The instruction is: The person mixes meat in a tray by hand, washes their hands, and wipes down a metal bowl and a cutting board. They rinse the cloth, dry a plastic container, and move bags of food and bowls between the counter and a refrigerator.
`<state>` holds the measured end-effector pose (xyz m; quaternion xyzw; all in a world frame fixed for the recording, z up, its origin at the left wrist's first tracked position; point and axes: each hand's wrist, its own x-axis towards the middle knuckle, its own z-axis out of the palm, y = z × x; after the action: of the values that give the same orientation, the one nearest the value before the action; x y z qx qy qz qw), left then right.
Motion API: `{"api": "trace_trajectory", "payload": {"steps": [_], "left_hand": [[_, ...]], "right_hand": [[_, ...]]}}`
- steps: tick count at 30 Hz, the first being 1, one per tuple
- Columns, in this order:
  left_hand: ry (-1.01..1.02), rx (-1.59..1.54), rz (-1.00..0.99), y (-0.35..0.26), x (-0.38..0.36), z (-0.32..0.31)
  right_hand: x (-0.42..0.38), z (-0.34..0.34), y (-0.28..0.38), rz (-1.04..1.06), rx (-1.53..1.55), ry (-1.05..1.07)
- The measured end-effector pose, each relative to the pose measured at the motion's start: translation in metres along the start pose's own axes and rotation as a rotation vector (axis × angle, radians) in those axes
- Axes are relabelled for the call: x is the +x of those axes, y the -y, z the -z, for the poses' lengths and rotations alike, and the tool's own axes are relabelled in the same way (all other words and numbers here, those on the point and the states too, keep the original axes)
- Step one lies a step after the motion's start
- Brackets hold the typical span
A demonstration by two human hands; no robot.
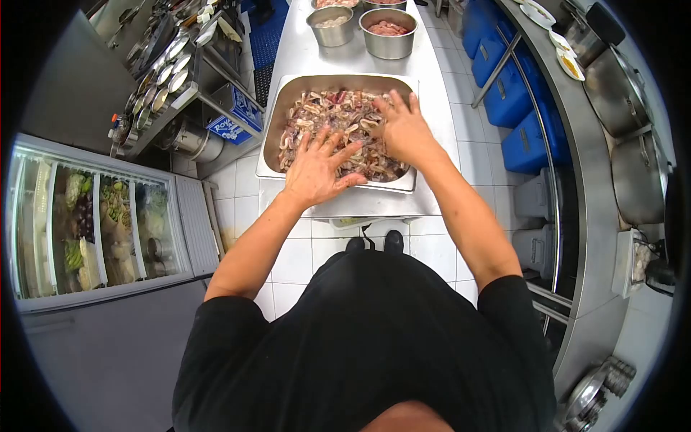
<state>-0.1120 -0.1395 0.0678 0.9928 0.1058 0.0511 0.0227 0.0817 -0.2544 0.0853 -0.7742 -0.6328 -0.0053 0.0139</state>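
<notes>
A deep rectangular steel pan (271, 144) stands on the steel table, filled with cut raw seafood that looks like squid pieces (338, 108). My left hand (317, 167) is over the pan's near left part, fingers spread, the fingertips at the pieces and the thumb pointing right. On the right side, my right hand (407, 133) reaches over the pan with its fingers apart, at the edge of the heap. Neither hand shows anything gripped. The pieces right under both palms are hidden.
Round steel pots, one with pinkish raw meat (389, 29) and one with pale contents (331, 22), stand farther up the table (353, 65). Left are a glass-doored fridge (101, 223) and a rack of steel containers (162, 79). Blue bins (529, 137) sit under the right counter.
</notes>
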Motion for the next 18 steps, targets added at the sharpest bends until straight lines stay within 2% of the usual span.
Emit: {"api": "trace_trajectory", "payload": {"steps": [3, 7, 11, 13, 15, 18], "left_hand": [[-0.002, 0.037, -0.098, -0.002, 0.001, 0.002], [0.029, 0.008, -0.005, -0.014, 0.013, -0.01], [0.039, -0.054, -0.013, -0.01, 0.028, -0.012], [-0.032, -0.086, -0.075, 0.0, 0.029, -0.015], [-0.037, 0.025, -0.108, 0.021, 0.031, -0.023], [-0.168, 0.035, -0.199, 0.024, 0.024, -0.021]], "right_hand": [[-0.026, 0.014, -0.007, -0.17, 0.233, -0.371], [-0.124, 0.057, 0.024, -0.231, 0.834, -0.49], [-0.234, 0.089, 0.114, -0.29, 0.577, -0.963], [-0.288, 0.112, 0.175, -0.379, 0.592, -1.104], [-0.324, 0.14, 0.233, -0.403, 0.591, -1.233], [-0.38, 0.177, 0.311, -0.34, 0.44, -1.293]]}}
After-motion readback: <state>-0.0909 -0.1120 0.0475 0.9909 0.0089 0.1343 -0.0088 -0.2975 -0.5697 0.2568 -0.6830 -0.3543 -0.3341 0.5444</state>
